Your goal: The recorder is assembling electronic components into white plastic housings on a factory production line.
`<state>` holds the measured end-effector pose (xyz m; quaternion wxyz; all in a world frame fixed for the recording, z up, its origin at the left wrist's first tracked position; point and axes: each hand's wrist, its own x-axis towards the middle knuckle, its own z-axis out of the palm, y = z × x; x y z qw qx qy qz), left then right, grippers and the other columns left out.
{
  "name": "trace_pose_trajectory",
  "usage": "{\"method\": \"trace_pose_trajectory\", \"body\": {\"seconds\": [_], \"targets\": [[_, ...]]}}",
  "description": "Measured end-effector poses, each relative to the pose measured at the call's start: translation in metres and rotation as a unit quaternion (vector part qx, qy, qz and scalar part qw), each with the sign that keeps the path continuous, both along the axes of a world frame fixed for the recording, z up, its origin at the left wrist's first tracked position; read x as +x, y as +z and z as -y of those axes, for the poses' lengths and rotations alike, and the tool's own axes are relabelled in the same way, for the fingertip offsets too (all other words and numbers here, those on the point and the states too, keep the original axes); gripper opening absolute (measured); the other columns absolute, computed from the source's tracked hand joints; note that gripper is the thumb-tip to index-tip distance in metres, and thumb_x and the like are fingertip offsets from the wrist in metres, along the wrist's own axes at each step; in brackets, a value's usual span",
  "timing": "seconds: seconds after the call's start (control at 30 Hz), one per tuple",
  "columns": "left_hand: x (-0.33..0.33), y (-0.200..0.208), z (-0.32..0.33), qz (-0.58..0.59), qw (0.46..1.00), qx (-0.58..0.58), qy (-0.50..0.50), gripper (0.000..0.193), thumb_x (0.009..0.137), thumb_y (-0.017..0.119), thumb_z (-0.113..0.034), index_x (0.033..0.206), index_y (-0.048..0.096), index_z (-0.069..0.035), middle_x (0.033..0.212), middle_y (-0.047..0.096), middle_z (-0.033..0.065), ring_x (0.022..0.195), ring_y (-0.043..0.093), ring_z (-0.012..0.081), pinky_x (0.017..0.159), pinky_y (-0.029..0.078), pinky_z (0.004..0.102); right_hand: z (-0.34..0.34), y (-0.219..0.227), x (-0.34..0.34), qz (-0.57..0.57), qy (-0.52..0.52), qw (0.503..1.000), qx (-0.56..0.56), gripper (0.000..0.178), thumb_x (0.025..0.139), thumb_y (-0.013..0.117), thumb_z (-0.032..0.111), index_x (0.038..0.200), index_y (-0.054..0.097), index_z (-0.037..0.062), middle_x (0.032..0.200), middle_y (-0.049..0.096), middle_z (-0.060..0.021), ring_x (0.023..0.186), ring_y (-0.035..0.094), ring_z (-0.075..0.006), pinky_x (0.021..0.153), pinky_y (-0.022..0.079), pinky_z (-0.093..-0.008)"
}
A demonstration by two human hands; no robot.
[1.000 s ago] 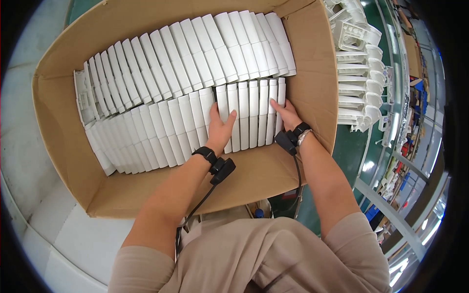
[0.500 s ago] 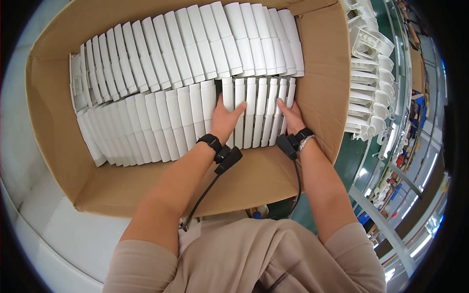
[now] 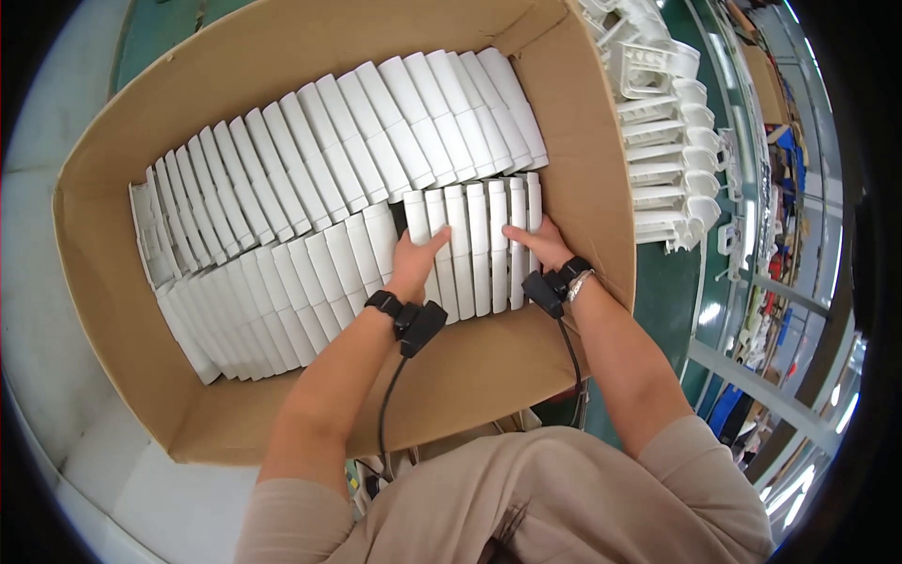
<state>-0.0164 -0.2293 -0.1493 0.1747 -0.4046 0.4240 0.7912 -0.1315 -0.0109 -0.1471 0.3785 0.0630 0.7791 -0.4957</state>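
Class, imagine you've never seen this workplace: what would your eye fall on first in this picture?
First, the large open cardboard box filling the middle, holding two rows of white plastic pieces. Next, the left hand at a gap in the nearer row and the right hand near that row's right end. Right of the box, more white parts lie on a green surface.

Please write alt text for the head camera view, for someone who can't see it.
A person's left hand and right hand clasp opposite ends of a run of white parts inside a cardboard box. A far row of similar parts sits beyond it, and more white pieces lie right of the box.
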Motion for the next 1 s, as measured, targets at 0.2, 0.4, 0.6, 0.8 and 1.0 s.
{"method": "trace_pose_trajectory", "body": {"seconds": [0.2,0.4,0.6,0.8,1.0], "targets": [[0.021,0.003,0.027,0.056,0.998,0.018,-0.014,0.089,0.075,0.072,-0.041,0.135,0.026,0.005,0.138,0.033,0.0219,0.132,0.023,0.0317,0.105,0.022,0.0517,0.036,0.076,0.004,0.016,0.04,0.997,0.067,0.057,0.07,0.076,0.022,0.117,0.053,-0.0024,0.11,0.061,-0.0142,0.101,0.058,-0.0222,0.089,0.045,-0.0339],[0.014,0.121,0.052,-0.042,0.99,0.133,-0.032,0.051,0.087,0.061,-0.018,0.128,0.039,0.003,0.125,0.05,0.0142,0.112,0.051,0.024,0.093,0.044,0.0378,0.044,0.161,0.034,0.065,-0.034,0.997,-0.01,0.053,0.076,0.071,0.019,0.121,0.05,0.0002,0.113,0.059,-0.0114,0.103,0.055,-0.0193,0.09,0.044,-0.0333],[0.04,0.232,0.032,-0.142,0.99,0.017,-0.002,0.045,0.09,0.054,-0.011,0.129,0.037,0.004,0.125,0.05,0.0127,0.112,0.052,0.0229,0.095,0.042,0.0355,0.02,0.205,0.059,-0.137,-0.038,0.989,-0.037,0.077,0.065,0.079,0.029,0.125,0.043,-0.0023,0.116,0.055,-0.0185,0.108,0.054,-0.0265,0.094,0.041,-0.0343],[0.072,0.292,-0.016,-0.258,0.949,-0.172,-0.061,0.052,0.09,0.054,-0.013,0.132,0.029,0.004,0.131,0.043,0.0156,0.117,0.045,0.0229,0.099,0.036,0.0355,-0.039,0.307,0.079,-0.313,-0.035,0.948,-0.043,0.099,0.059,0.08,0.037,0.136,0.029,0.0029,0.126,0.047,-0.0186,0.118,0.047,-0.0298,0.099,0.037,-0.0352],[0.079,0.303,-0.102,-0.466,0.866,-0.13,-0.125,0.051,0.091,0.049,-0.011,0.134,0.027,0.002,0.135,0.037,0.0157,0.122,0.04,0.0234,0.102,0.031,0.0397,-0.149,0.374,0.119,-0.386,-0.064,0.92,-0.015,0.099,0.06,0.081,0.034,0.136,0.027,0.0003,0.13,0.043,-0.0169,0.122,0.042,-0.0264,0.101,0.034,-0.0353]]}}
